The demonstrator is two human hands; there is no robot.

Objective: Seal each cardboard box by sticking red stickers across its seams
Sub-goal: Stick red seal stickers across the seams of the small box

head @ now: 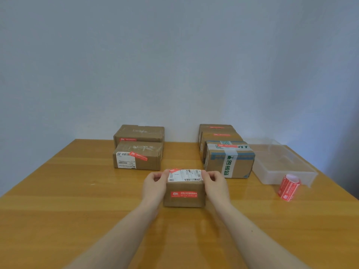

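Note:
A small cardboard box (184, 200) stands on the table in front of me, with a white shipping label on top and a red sticker (184, 194) across its near face. A second red sticker (174, 170) lies at the top left corner. My left hand (155, 183) grips the box's left side, thumb near that corner sticker. My right hand (215, 182) grips the right side. A roll of red stickers (288, 188) stands to the right.
Two brown boxes (138, 156) with red stickers sit at the back left. Three more boxes (229, 160) are lined up at the back right. A clear plastic bin (281, 162) lies at the far right. The wooden table (77, 191) meets a pale wall.

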